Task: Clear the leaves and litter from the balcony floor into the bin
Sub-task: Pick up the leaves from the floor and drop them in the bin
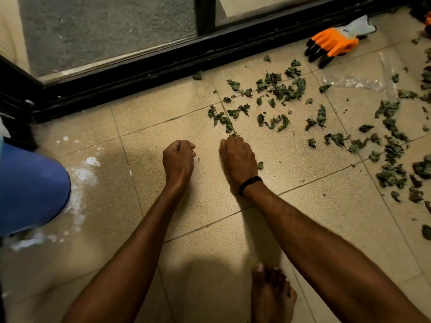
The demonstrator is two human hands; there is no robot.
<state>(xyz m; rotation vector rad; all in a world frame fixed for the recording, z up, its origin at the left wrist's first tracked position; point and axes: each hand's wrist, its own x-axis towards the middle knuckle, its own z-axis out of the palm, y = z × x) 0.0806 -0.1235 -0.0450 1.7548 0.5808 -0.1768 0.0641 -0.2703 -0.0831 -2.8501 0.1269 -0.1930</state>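
- The left hand (178, 157) is curled into a fist just above the floor (144, 201), knuckles up. A sliver of green shows between its fingers, so it grips bits of leaf.
- The right hand (236, 155) lies just right of it, fingers bent down to the tiles and pinching a scrap of leaf at their tips. A black band (250, 184) circles its wrist.
- The leaves (279, 89), dark green and crumpled, are scattered over the tiles far and right of the hands, and lie thicker toward the right edge.
- An orange glove (335, 40) lies far right, near the black door track (163, 64).
- A clear plastic scrap (363, 82) lies among the leaves, nearer than the glove.
- White smears (86, 171) mark the tiles at left, beside a blue rounded shape (30, 190) that cannot be identified.
- A bare foot (271, 297) stands near, between the forearms.
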